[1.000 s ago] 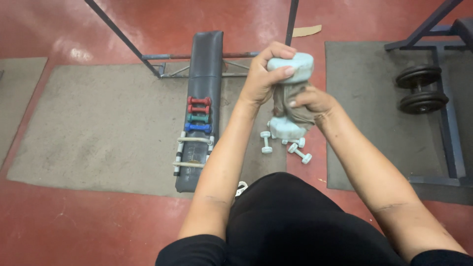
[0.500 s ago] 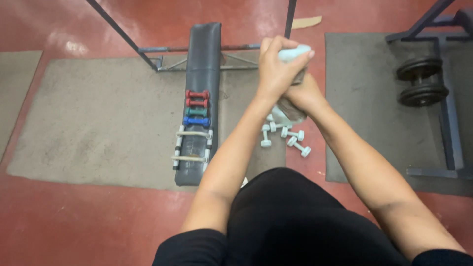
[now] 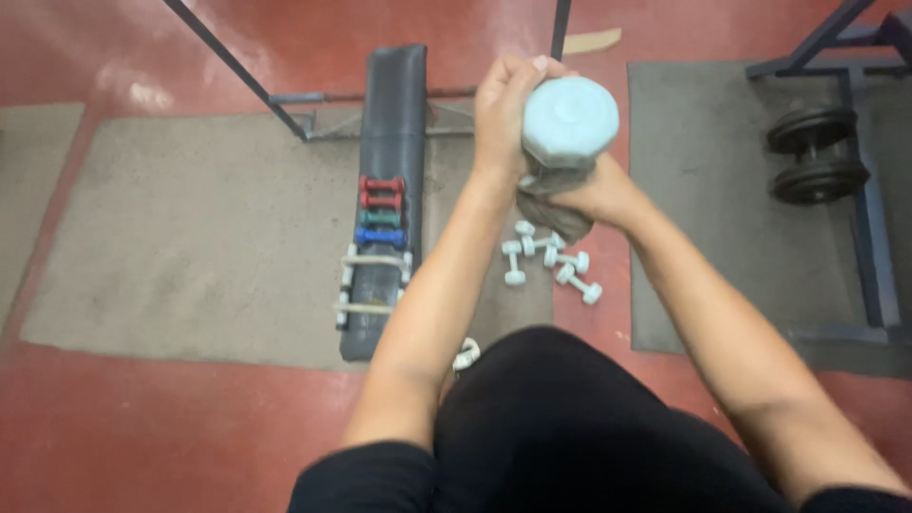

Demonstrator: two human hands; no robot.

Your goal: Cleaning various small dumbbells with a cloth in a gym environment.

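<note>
Plainly the main hazard is a slip: the pale blue dumbbell (image 3: 568,122) is held up in front of the chest, end-on to the camera, above the dark-clad lap (image 3: 570,427) and the red floor (image 3: 142,446); if the grey cloth (image 3: 556,204) bunched around its lower part slides against the coating, the weight could twist out of the grip and fall onto the legs, or onto the small pale dumbbells (image 3: 551,258) scattered on the floor just beyond the knees; those would roll, in my judgement, and become a tripping risk beside the black bench (image 3: 389,114). The left hand (image 3: 503,114) is raised with the wrist bent, its fingers curled tight around the far side of the dumbbell near its upper head; the right hand (image 3: 594,195) sits lower, fingers clenched on the cloth and pressing it against the dumbbell, though whether they close fully around the handle is hidden by the fabric; both forearms angle up and inward so the hands meet, elbows spread apart. On the bench lie a row of small red, green and blue dumbbells (image 3: 380,211), well clear of the hands; a black plate-loaded dumbbell (image 3: 817,152) rests on the grey mat (image 3: 722,209) to the right.
</note>
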